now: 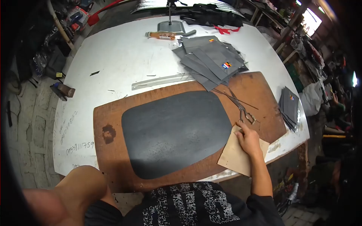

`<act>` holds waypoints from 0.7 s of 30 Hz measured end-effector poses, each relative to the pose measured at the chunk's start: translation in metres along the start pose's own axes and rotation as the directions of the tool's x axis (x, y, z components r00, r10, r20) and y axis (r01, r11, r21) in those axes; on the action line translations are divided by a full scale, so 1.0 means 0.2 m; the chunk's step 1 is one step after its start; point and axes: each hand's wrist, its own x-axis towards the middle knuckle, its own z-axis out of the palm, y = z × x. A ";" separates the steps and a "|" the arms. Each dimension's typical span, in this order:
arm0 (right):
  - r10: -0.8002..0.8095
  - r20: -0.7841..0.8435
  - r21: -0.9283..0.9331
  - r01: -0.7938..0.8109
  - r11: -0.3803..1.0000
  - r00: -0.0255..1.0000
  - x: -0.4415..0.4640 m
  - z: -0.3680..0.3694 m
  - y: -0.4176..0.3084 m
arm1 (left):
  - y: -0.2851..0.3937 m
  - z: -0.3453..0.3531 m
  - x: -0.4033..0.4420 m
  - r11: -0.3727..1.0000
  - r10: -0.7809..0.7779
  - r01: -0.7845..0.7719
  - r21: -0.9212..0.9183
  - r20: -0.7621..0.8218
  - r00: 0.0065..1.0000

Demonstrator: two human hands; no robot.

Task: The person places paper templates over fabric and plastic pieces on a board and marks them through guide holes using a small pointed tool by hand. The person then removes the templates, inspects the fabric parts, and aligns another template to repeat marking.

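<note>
Nearest, the person's left arm (85, 184) is bent, too blurred for its finger state to be told. The right hand (249, 140), the nearer to everything on the white table (113, 60), lies over a tan card (232, 152), fingers curled, thumb on its face; whether they pinch it cannot be told. The card spreads towards six o'clock from the fingertips. A black sheet (175, 130) lies at nine, long axis roughly three to nine. Scissors (240, 107) sit just beyond the fingertips at twelve, axis five to eleven, handles nearer. Grey pieces (211, 60) lie stacked at eleven, farther off.
</note>
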 end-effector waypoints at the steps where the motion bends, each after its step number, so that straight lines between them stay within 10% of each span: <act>1: -0.014 0.019 -0.018 0.014 1.000 1.000 0.01 0.01 0.01 | 0.00 -0.01 0.01 1.000 -0.002 0.002 0.004 0.002 1.000; 21: -0.159 -0.037 0.115 0.162 0.980 0.987 0.09 0.05 -0.02 | 0.05 -0.14 -0.08 0.991 0.041 -0.033 0.127 -0.061 0.997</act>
